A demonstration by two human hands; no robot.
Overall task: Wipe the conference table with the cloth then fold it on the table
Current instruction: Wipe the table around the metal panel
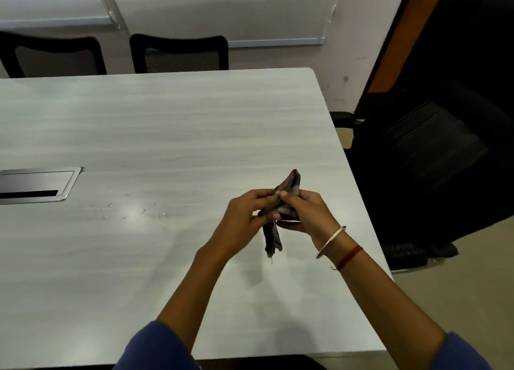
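A small dark brownish cloth (273, 237) with a pale stripe is bunched lengthwise and held up above the pale wood-grain conference table (167, 124). My left hand (244, 219) grips its middle from the left. My right hand (306, 213) pinches it from the right, thumb on top. One end of the cloth sticks up past my fingers; the other end hangs down below my hands, just over the tabletop. A few water droplets (144, 212) lie on the table left of my hands.
A metal cable hatch (36, 184) is set into the table at the left. Two black chairs (178, 53) stand at the far edge, a third black chair (422, 152) at the right side. The table's right edge runs close to my right wrist.
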